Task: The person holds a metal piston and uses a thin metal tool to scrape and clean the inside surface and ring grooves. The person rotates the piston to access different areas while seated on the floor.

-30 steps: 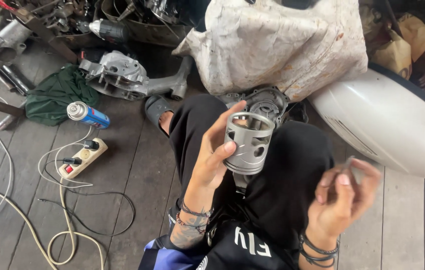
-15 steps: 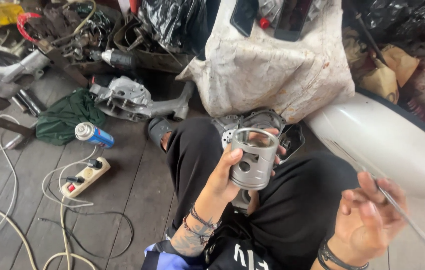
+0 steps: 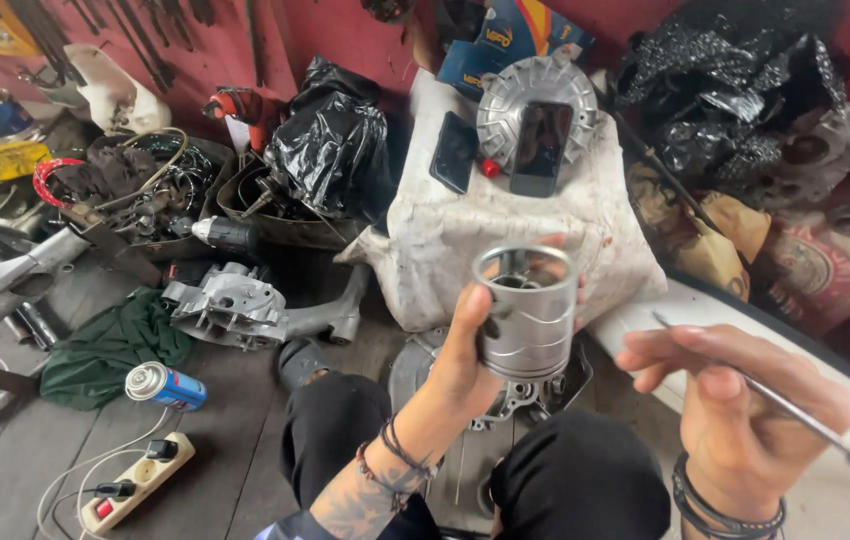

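A: Item one?
B: Metal piston (image 3: 528, 310), upright, open end up. Your left hand (image 3: 465, 355) clasps its skirt from the left side, thumb on the near wall, fingers wrapped behind. It is raised above your knees, in front of the cloth-draped stand (image 3: 445, 250).

A: Item two?
B: Thin metal rod (image 3: 760, 392), pinched shut in your right hand (image 3: 735, 400), just right of the piston, apart from it.

A: Floor?
B: Spray can (image 3: 165, 386), power strip (image 3: 140, 482), green rag (image 3: 110, 345).

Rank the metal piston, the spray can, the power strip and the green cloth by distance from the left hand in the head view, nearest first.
From the left hand:
1. Metal piston, held in it.
2. Spray can, lying on the floor to the left.
3. Power strip and green cloth, farther left; too close to call.
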